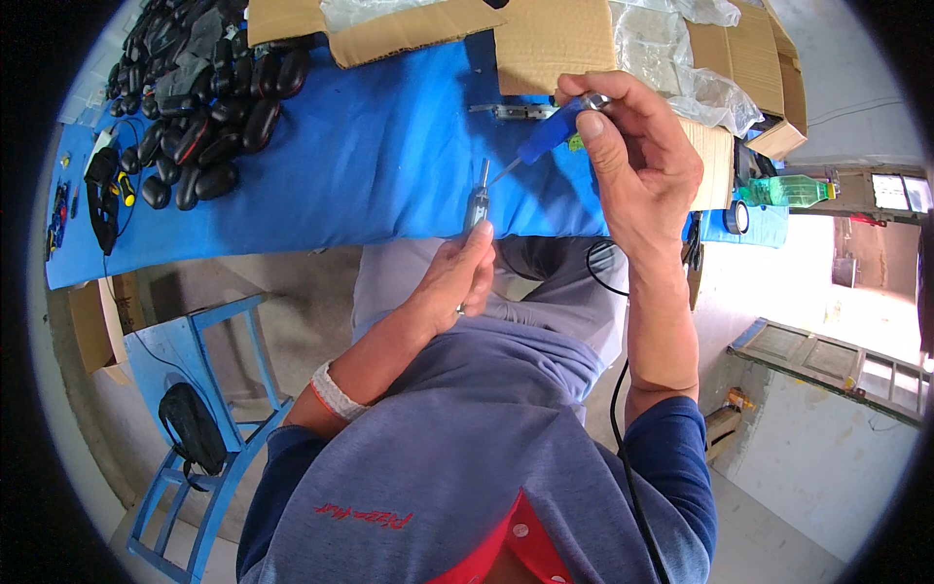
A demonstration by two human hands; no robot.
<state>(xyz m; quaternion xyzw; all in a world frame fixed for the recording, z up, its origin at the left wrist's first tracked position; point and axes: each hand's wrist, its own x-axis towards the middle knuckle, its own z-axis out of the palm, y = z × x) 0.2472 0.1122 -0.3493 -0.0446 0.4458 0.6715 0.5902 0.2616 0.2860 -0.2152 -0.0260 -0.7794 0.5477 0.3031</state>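
Observation:
My left hand is closed around a slim metal part, held upright just off the table's front edge, with a narrow rod sticking up from its top. My right hand, up and to the right, grips a blue-handled screwdriver with a silver end. Its thin shaft slants down-left to the top of the metal part; whether the tip touches it I cannot tell. Behind the screwdriver, another metal piece lies on the blue cloth near a small green item.
The blue-covered table holds a pile of black cases, small tools, cardboard, clear plastic, a green bottle and a tape roll. A blue chair with a black bag stands left; a cable hangs beside my right arm.

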